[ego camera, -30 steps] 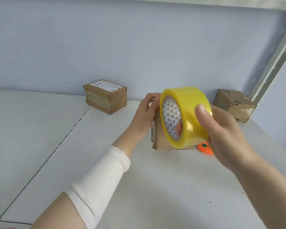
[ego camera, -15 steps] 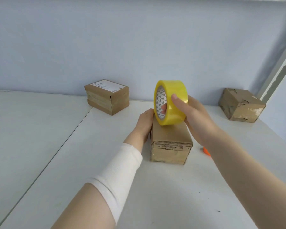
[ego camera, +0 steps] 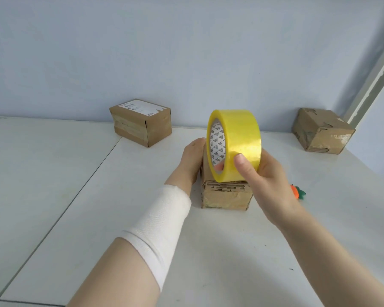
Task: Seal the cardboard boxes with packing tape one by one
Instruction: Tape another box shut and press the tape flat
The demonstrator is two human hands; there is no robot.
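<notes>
Labelled box, worn box and orange trinket sitting on worktop; tape roll hiding middle box top; right hand fingers curling round tape roll; left hand lying flat against middle box.

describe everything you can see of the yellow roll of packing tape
The yellow translucent roll of packing tape is wide and glossy, wound on a white core printed with small dark triangles. It stands on edge, its open core facing left. The right hand grips it: thumb on the outer face, fingers hooked inside the core. It is held over the top of the small brown cardboard box; whether it touches the box cannot be told.
</notes>
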